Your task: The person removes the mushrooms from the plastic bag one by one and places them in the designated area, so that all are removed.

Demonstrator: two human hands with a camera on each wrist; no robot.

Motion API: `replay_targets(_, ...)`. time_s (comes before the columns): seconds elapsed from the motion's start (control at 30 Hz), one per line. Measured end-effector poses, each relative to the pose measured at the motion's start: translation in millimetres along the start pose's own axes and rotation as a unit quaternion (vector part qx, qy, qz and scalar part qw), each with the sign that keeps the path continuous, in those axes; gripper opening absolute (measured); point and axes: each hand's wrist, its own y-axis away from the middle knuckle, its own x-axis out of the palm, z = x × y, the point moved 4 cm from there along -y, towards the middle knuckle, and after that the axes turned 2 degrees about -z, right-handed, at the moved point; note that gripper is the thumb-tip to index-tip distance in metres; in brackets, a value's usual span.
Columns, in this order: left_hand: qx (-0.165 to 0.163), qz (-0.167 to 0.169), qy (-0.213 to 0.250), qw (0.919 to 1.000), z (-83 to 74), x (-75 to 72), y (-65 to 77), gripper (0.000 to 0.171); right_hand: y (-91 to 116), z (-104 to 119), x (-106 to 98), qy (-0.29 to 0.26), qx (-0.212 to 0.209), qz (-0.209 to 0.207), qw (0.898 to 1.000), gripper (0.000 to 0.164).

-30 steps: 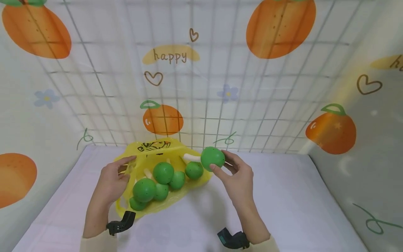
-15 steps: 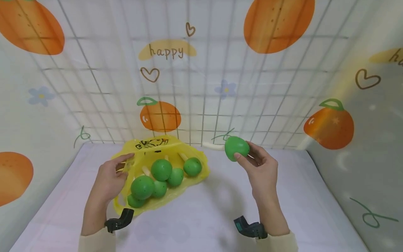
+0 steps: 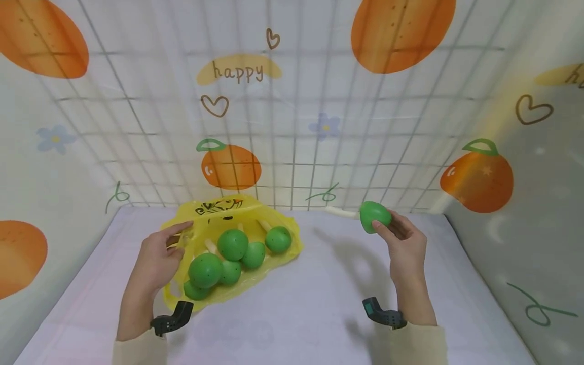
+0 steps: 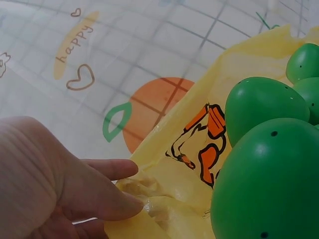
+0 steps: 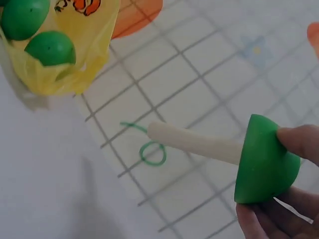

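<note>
A toy mushroom with a green cap [image 3: 371,217] and a long white stem [image 5: 194,142] is in my right hand [image 3: 407,248], at the right of the head view. Thumb and fingers grip the cap from behind, and the stem points left. My left hand [image 3: 157,256] pinches the left edge of a yellow plastic bag [image 3: 253,215] lying with its mouth spread. Inside are several more green mushrooms [image 3: 232,245], their dark-dotted caps toward me and pale stems partly hidden. In the left wrist view, thumb and fingertips meet at the crumpled yellow plastic [image 4: 164,206].
The table has a pale cloth [image 3: 292,319]. A wire grid behind a printed curtain [image 3: 292,126] closes off the back, with oranges, hearts and flowers on it. A grey-white side wall [image 3: 538,253] stands at right. Each wrist wears a black camera mount [image 3: 172,319].
My right hand has carried the mushroom rightward, away from the bag, its stem leaving the bag's mouth. The left hand stays at the bag's edge; the head view has shifted slightly.
</note>
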Motion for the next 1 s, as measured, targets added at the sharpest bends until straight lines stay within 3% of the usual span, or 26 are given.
replay_targets(0.33,-0.001,-0.002,0.004,1.0,1.3,-1.9,-0.3,0.062,-21,-43,-12,0.043,0.06,0.021,0.997,0.063)
replay_targets(1.0,-0.008,-0.003,0.006,0.9999,1.4,-0.9,-1.1,0.061,-28,-74,-18,0.081,0.12,0.024,0.989,0.064)
